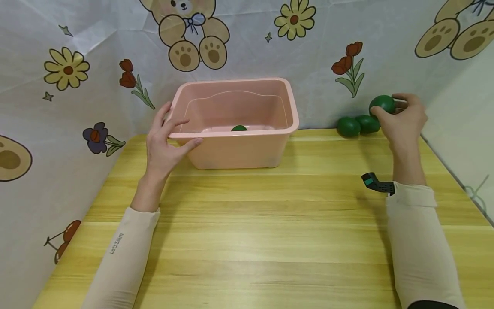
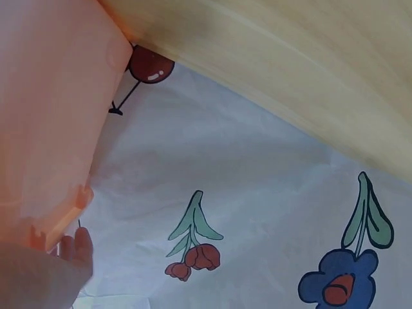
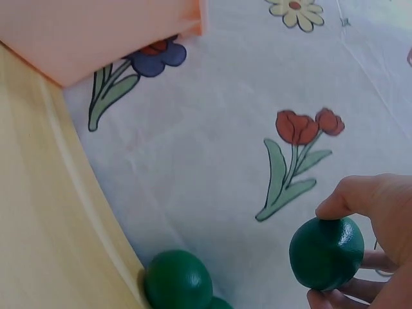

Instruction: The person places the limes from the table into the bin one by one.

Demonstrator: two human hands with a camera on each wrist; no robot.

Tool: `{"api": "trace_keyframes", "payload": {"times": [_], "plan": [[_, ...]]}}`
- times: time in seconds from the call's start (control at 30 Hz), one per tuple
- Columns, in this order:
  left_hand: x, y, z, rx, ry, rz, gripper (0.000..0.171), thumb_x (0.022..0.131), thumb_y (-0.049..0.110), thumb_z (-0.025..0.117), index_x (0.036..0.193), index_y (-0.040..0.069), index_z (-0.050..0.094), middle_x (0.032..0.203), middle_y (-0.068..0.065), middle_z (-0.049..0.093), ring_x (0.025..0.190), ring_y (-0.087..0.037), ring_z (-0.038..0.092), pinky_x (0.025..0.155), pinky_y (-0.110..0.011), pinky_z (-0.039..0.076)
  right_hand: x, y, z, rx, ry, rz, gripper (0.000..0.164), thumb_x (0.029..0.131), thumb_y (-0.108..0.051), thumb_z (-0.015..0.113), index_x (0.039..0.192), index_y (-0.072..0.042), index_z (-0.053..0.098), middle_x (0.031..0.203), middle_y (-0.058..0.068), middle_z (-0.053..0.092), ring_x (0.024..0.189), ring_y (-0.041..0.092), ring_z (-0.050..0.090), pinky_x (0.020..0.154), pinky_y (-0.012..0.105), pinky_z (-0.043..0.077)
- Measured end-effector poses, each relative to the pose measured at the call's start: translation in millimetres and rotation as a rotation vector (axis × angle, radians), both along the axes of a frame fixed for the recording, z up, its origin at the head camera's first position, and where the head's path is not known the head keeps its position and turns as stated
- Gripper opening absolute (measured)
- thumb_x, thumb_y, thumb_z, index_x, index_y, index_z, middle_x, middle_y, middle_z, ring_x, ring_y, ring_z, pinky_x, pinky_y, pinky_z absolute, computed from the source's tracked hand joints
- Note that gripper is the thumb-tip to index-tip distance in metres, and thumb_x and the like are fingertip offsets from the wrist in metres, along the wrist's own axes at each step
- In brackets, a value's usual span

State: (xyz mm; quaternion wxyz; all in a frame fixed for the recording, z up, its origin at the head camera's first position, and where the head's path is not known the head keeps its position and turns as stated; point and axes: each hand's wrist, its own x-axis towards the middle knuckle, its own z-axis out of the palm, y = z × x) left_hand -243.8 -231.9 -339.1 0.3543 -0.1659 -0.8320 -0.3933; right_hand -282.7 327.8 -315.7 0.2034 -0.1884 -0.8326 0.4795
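Cartoon-print cloth point(image 1: 247, 51) backs a wooden bench point(image 1: 270, 240). At two o'clock, the right hand point(image 1: 407, 118) pinches a glossy green ball point(image 1: 382, 104) above two others point(image 1: 348, 127). Nine o'clock from it lies a pink bin point(image 1: 235, 150), its rim gripped by the left hand point(image 1: 164, 141).

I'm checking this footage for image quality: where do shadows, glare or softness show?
Head view: soft shadows on the wooden table beside both sleeves; right wrist view: small bright highlights on the held green ball and on the lower green ball; left wrist view: the pink bin looks orange-tinted and hazy, the left hand soft.
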Motion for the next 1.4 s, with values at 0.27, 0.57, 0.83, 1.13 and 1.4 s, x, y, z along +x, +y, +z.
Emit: {"api": "trace_keyframes", "payload": {"times": [0.27,0.57,0.83,1.13,1.4], "plan": [[-0.5,1,0.3,-0.001,0.005,-0.024,0.047,0.066,0.028,0.102,0.082,0.004,0.066,0.162,-0.008,0.050,0.148,-0.024,0.047,0.116,-0.054,0.043,2.3,-26,8.8,0.062,0.086,0.075,0.060,0.092,-0.039,0.075,0.148,-0.025,0.059,0.116,-0.016,0.054,0.101,0.000,0.046,0.079,0.015,0.044],[0.4,1,-3.8,0.034,0.021,-0.026,0.063,0.068,0.050,0.098,0.108,0.006,0.076,0.163,-0.008,0.048,0.147,-0.028,0.049,0.118,-0.055,0.041,7.5,-68,17.8,0.112,0.123,0.184,0.061,0.092,-0.049,0.076,0.145,-0.022,0.062,0.125,-0.009,0.062,0.113,0.008,0.055,0.098,0.029,0.045],[-0.8,3,-5.9,0.040,0.018,-0.013,0.068,0.071,0.058,0.094,0.111,0.007,0.075,0.163,-0.007,0.048,0.147,-0.026,0.049,0.118,-0.055,0.042,22.5,-109,28.1,0.178,0.184,0.308,0.063,0.091,-0.051,0.077,0.143,-0.018,0.064,0.136,0.011,0.067,0.125,0.023,0.062,0.095,0.027,0.048],[-2.2,6,-8.1,0.051,0.040,-0.021,0.071,0.069,0.060,0.094,0.109,0.005,0.073,0.161,-0.009,0.050,0.145,-0.030,0.051,0.118,-0.055,0.042,32.8,-137,37.7,0.162,0.273,0.369,0.056,0.091,-0.045,0.080,0.137,-0.015,0.067,0.127,0.009,0.071,0.116,0.018,0.066,0.081,0.013,0.052],[-1.3,7,-6.5,0.043,0.056,-0.008,0.078,0.069,0.070,0.089,0.103,0.002,0.072,0.160,-0.009,0.052,0.144,-0.029,0.053,0.116,-0.054,0.044,36.4,-178,35.5,0.150,0.338,0.460,0.053,0.091,-0.038,0.082,0.133,-0.011,0.067,0.123,0.007,0.072,0.111,0.014,0.066,0.094,0.034,0.058]]}}
